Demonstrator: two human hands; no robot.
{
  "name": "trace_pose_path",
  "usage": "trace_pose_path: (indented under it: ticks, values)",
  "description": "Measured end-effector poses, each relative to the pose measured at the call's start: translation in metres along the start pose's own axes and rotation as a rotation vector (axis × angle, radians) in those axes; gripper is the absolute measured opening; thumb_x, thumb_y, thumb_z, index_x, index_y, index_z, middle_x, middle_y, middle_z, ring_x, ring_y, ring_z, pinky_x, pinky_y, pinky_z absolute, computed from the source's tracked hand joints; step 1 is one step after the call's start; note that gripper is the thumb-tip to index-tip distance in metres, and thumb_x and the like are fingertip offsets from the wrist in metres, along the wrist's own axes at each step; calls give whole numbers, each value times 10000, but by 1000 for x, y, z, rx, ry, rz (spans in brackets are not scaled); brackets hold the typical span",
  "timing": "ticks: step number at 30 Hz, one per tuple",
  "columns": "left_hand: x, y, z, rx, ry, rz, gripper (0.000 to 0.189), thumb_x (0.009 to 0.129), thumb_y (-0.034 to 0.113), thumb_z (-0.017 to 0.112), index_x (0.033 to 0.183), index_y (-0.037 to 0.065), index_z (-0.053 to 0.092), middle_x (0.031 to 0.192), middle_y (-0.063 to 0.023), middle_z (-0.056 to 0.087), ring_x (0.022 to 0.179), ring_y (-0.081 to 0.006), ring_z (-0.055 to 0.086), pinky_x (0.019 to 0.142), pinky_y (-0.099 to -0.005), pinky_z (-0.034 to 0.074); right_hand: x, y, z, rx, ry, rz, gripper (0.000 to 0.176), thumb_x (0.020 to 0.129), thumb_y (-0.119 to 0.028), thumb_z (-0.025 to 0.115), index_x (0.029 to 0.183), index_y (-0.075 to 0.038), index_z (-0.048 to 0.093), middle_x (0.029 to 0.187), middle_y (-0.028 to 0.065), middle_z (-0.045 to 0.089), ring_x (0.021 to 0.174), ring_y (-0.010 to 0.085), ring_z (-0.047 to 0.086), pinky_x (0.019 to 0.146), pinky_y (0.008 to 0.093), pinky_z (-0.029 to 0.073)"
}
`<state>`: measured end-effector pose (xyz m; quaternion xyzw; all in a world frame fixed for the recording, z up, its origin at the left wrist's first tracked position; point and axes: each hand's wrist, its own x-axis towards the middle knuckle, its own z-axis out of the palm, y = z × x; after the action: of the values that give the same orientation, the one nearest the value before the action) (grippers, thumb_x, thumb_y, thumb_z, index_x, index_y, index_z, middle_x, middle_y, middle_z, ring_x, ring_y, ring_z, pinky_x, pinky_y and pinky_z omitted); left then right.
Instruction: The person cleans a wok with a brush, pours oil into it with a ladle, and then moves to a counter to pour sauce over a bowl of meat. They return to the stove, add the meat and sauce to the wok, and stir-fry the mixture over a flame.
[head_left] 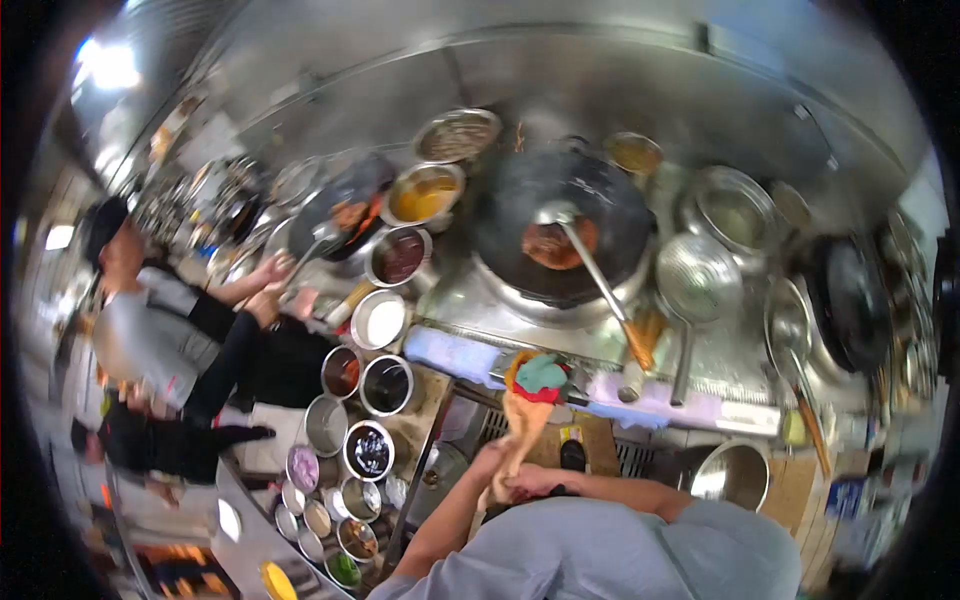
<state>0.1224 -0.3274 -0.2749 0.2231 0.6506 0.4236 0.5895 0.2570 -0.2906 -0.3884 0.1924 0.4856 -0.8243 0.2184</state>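
My left hand and my right hand are close together in front of my body, closed on a tan cloth. Just beyond the cloth, a green, red and yellow cloth bundle sits at the stove's front edge. A large black wok rests on the burner with reddish-brown food in it. A ladle lies in the wok, its wooden handle over the near rim. Blur hides my fingertips.
A strainer lies right of the wok, near a metal pot. Bowls of sauce, including an orange one, stand left. Many ingredient containers fill the left counter. A co-worker cooks at another wok; another person stands behind.
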Motion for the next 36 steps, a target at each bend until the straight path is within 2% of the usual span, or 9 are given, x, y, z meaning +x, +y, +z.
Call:
trace_pose_path:
  ticks: [1,4,5,6,12,16,24,26,36]
  values:
    - [3,-1,9,137,11,-46,481,892,385,539,1153,-16,589,1048,-121,630,961,-182,574,844,-312,458,-70,-66,28,-263,255,-290,313,921,-316,511,1017,-33,606,903,88,637,775,165,586,664,305,489]
    - [-24,-4,28,94,145,-13,447,885,388,517,1017,-21,640,840,-109,647,730,-171,582,649,-342,479,-80,-60,8,-806,185,-387,408,964,-351,341,1332,-209,440,1143,167,592,960,312,596,837,401,480]
    - [-24,-11,22,316,62,-160,437,885,380,524,1045,-16,617,881,-119,641,747,-177,574,647,-359,475,-66,-33,-9,-878,191,-37,409,966,-343,345,1350,-225,421,1216,194,546,1032,338,574,865,403,469]
    - [-26,-20,12,514,-34,-326,430,885,371,530,1073,-11,593,923,-130,635,764,-182,566,644,-375,472,-84,-47,2,-786,265,-108,442,929,-374,430,1268,-97,489,1089,206,593,914,343,609,792,408,493]
    - [-89,-85,24,521,326,103,288,777,254,576,911,8,644,867,-215,634,724,-310,599,627,-417,459,-41,-27,-20,-1122,20,37,459,928,-396,424,1267,-96,495,1105,200,593,938,345,601,816,408,481]
    - [-164,-83,32,595,342,42,232,738,257,605,839,61,676,800,-171,655,724,-328,613,646,-440,456,-5,-14,-10,-1317,-91,68,470,927,-411,420,1266,-95,499,1116,196,593,954,347,596,832,409,473]
    - [-317,-193,92,-124,1093,-152,501,914,479,412,806,61,666,725,-142,641,669,-320,615,676,-445,482,47,21,34,-1617,-294,76,495,925,-441,411,1264,-93,508,1137,188,592,985,350,585,864,410,458]
    - [-356,-227,117,-146,1167,20,536,938,484,382,748,52,635,672,-131,609,642,-273,600,650,-413,480,58,36,40,-1675,-349,77,501,925,-448,409,1263,-93,510,1143,186,592,993,350,583,872,410,454]
    - [-514,-217,156,-319,1969,49,133,834,201,579,909,92,595,636,-109,564,573,-263,550,581,-386,445,104,92,69,-1900,-661,1,516,916,-463,411,1251,-88,526,1159,180,593,1019,356,573,899,413,441]
